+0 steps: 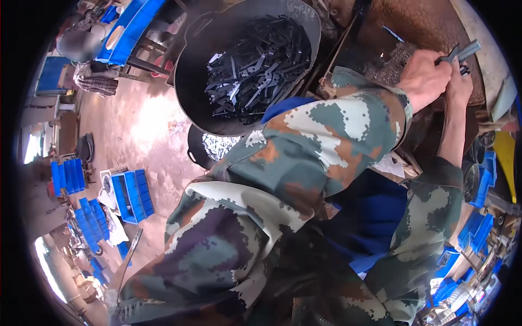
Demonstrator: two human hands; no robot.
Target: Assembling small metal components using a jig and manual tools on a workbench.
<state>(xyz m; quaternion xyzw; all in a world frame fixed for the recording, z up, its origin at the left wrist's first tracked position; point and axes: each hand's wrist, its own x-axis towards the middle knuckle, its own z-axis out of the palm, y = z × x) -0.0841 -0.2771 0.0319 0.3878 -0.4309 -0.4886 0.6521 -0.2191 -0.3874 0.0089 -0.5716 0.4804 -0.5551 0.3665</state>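
Note:
At the upper right, my left hand (427, 79) and my right hand (460, 84) meet over a brown, worn bench top (421, 22). Both have their fingers closed around a grey metal piece (468, 50) with a thick, tube-like end that points up and to the right. Its lower part is hidden by my fingers, so I cannot tell its exact kind. Left of my arms stands a big dark tub (190, 81), holding a heap of flat black metal parts (266, 68).
Below the tub, a smaller dark container (197, 149) holds shiny small pieces (220, 145). Several blue bins, such as one blue bin (132, 196), stand on the floor at left. Another person (92, 76) is at the upper left, near a blue trough (129, 32).

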